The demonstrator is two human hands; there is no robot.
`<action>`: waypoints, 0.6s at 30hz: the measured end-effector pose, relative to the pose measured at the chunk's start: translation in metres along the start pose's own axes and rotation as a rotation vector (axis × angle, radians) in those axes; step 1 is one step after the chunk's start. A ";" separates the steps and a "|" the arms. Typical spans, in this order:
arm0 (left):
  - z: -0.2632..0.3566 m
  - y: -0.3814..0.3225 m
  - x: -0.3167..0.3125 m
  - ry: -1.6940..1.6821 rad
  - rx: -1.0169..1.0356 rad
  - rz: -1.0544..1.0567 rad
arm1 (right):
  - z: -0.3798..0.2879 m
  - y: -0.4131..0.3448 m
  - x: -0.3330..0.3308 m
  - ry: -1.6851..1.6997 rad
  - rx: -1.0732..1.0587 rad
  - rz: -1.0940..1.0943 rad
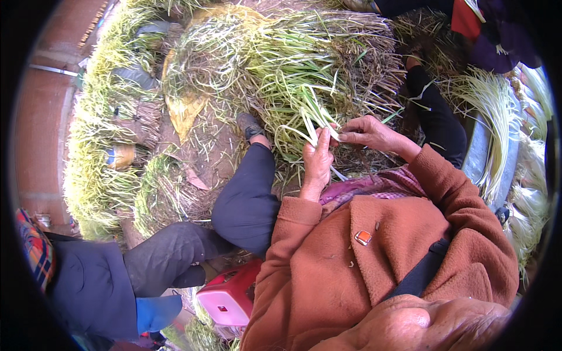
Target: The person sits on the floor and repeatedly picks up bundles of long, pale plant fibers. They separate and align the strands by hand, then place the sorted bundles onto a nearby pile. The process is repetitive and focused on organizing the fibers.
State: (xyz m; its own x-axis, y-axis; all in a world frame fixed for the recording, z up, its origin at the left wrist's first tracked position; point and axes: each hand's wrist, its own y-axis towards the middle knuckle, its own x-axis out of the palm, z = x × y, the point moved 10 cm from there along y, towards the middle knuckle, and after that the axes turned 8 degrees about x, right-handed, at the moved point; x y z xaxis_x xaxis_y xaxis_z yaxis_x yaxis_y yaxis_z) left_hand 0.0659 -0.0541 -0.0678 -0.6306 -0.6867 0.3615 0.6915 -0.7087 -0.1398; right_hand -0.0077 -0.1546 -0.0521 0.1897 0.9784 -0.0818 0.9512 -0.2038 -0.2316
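Note:
My left hand [317,161] grips a small bunch of pale leafy stalks [322,115], which look like blanched garlic chives. Their folded leaves fan out beyond the thumb. At the stalks' lower ends, the thumb and forefinger of my right hand [373,134] pinch close beside the left fingertips; the exact contact is partly hidden. A white stalk end [338,173] sticks out below my left hand. Just beyond both hands lies a broad heap of uncleaned stalks [298,66], green-yellow leaves to the left and brown, dry-looking ends to the right.
Tied bundles [101,145] line the left side. At right, cleaned white stalks [498,131] drape over a metal tub's rim [476,151], with more white bundles [527,197] beyond. A pink plastic stool [226,302] and another person's leg [175,254] are at lower left. Another person sits at upper right.

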 end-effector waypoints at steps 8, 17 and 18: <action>-0.022 0.007 -0.031 -0.104 -0.022 0.195 | 0.013 0.025 0.006 0.008 -0.047 0.131; -0.029 0.014 -0.037 -0.103 0.008 0.162 | 0.018 0.028 0.004 -0.104 -0.033 0.157; -0.028 0.014 -0.035 -0.103 0.034 0.141 | 0.011 0.028 0.002 -0.091 -0.115 0.163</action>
State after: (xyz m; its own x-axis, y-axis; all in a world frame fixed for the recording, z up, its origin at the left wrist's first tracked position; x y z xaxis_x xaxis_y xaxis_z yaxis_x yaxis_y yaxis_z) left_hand 0.0880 -0.0448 -0.1082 -0.4885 -0.7573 0.4333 0.7832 -0.5995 -0.1649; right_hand 0.0163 -0.1581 -0.0692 0.3255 0.9246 -0.1980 0.9322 -0.3489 -0.0965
